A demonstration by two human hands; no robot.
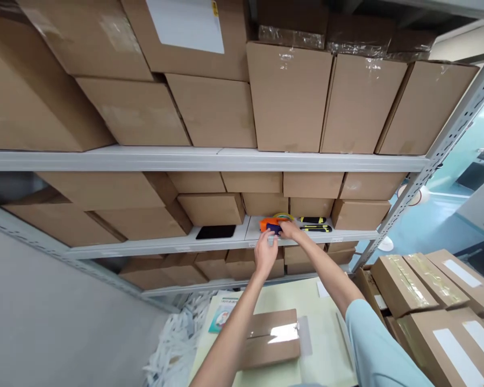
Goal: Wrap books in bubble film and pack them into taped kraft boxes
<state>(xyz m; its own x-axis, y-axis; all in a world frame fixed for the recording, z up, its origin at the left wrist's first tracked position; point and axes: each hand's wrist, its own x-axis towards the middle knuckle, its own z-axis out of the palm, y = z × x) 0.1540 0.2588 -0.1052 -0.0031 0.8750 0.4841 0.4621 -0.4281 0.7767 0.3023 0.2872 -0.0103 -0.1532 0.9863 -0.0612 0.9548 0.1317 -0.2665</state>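
Observation:
An orange and blue tape dispenser [268, 222] lies on the middle shelf, with a yellow ring, perhaps a tape roll [284, 216], right behind it. My right hand [289, 229] reaches over the dispenser from the right, its fingers closed on it. Just in front of the shelf edge is my left hand [265, 250]; its fingers are apart and the tips come close to the dispenser's near side. Whether they touch it I cannot tell. To the right lie two black-and-yellow handled tools [317, 228], their exact kind too small to make out.
A flat black device [215, 231] rests on the same shelf. Cardboard boxes [289, 99] fill the grey metal rack [210, 161]. Below me, a taped carton [271, 339] and a booklet [222, 316] lie on a pale table [326, 322]. More cartons [403, 282] are stacked at right.

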